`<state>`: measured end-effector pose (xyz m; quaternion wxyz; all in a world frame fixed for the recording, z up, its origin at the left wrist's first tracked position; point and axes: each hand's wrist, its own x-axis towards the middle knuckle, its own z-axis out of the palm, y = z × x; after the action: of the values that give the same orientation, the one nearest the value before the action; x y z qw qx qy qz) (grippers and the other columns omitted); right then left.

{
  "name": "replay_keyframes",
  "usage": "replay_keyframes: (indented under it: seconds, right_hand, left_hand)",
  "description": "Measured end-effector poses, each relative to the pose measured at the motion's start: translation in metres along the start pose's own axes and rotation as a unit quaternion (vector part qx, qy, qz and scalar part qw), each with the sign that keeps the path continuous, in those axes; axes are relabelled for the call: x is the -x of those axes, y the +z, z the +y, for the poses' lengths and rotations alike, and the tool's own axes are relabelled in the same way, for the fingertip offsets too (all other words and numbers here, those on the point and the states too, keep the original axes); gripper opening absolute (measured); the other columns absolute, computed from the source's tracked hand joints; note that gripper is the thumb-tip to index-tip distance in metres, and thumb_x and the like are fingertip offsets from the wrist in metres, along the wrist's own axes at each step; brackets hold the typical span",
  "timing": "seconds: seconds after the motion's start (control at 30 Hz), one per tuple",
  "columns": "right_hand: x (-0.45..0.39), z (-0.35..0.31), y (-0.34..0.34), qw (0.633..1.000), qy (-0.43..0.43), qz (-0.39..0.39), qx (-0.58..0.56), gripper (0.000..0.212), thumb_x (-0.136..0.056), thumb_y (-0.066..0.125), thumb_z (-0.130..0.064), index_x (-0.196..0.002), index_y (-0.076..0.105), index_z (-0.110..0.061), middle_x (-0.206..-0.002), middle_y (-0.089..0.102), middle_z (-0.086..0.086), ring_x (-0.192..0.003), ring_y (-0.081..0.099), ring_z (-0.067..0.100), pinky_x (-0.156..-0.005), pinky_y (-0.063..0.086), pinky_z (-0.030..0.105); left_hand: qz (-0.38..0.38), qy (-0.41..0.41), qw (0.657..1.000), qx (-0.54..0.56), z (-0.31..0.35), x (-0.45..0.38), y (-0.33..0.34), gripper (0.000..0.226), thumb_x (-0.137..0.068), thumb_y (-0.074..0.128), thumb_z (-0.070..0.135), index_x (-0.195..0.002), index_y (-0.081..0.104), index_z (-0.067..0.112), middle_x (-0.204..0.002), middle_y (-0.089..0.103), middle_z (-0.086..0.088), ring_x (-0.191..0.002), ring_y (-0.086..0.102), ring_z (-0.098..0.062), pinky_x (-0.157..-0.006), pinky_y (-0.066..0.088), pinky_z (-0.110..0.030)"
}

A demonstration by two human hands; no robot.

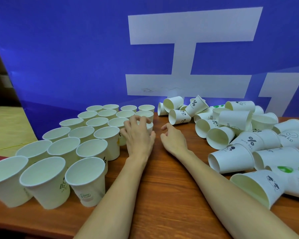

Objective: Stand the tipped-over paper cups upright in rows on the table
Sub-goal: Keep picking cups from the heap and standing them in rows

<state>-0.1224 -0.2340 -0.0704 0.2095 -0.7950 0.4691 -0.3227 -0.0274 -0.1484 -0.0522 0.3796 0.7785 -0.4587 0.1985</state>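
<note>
Several white paper cups stand upright in rows (86,135) on the left half of the brown wooden table (162,195). On the right half, several tipped-over cups lie in a loose pile (240,135). My left hand (138,135) grips an upright cup (149,127) from above at the right end of the rows, with fingers curled over its rim. My right hand (173,138) hovers just to the right of it with fingers loosely curled, holding nothing.
A blue banner with large white shapes (188,54) rises right behind the table's far edge. To the far left lies a lower yellowish surface (5,126). A strip of bare wood runs between the rows and the pile.
</note>
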Motion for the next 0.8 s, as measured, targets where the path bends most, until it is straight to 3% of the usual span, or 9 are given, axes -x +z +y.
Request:
replay_keyframes:
  seconds: [0.2, 0.33, 0.63, 0.8]
  right_hand:
    - [0.0008, -0.001, 0.0006, 1.0, -0.004, -0.004, 0.006, 0.027, -0.091, 0.048, -0.021, -0.117, 0.053, -0.025, -0.1, 0.065, 0.0, -0.095, 0.061, 0.022, -0.077, 0.045, 0.033]
    - [0.0026, -0.0013, -0.0003, 1.0, -0.003, -0.008, 0.013, 0.029, -0.091, 0.048, -0.02, -0.118, 0.053, -0.024, -0.101, 0.065, 0.001, -0.096, 0.061, 0.022, -0.079, 0.046, 0.034]
    - [0.0034, -0.003, -0.0015, 1.0, -0.001, -0.015, 0.016, 0.029, -0.09, 0.048, -0.02, -0.118, 0.054, -0.023, -0.094, 0.06, -0.003, -0.096, 0.06, 0.022, -0.079, 0.046, 0.034]
    - [0.0016, -0.0015, 0.0002, 1.0, 0.01, -0.001, 0.003, 0.028, -0.09, 0.047, -0.021, -0.116, 0.055, -0.023, -0.099, 0.067, 0.002, -0.096, 0.061, 0.024, -0.081, 0.049, 0.036]
  left_hand:
    - [-0.018, 0.024, 0.999, 0.037, 0.0016, -0.0006, -0.0013, 0.035, -0.083, 0.07, 0.019, -0.115, 0.056, 0.025, -0.12, 0.048, -0.001, -0.11, 0.043, -0.017, -0.085, 0.039, -0.025]
    - [-0.027, 0.028, 0.997, 0.062, 0.0003, 0.0, 0.0, 0.041, -0.082, 0.069, 0.009, -0.118, 0.056, 0.023, -0.121, 0.047, -0.002, -0.114, 0.042, -0.019, -0.084, 0.046, -0.027]
    - [-0.023, 0.033, 0.998, 0.045, -0.0002, -0.0014, 0.0031, 0.035, -0.085, 0.065, 0.01, -0.117, 0.061, 0.024, -0.123, 0.048, 0.0, -0.116, 0.039, -0.018, -0.085, 0.044, -0.026]
    - [-0.001, 0.041, 0.998, 0.055, 0.0009, -0.002, 0.004, 0.033, -0.083, 0.065, 0.012, -0.113, 0.063, 0.025, -0.118, 0.052, 0.001, -0.112, 0.042, -0.018, -0.085, 0.046, -0.027]
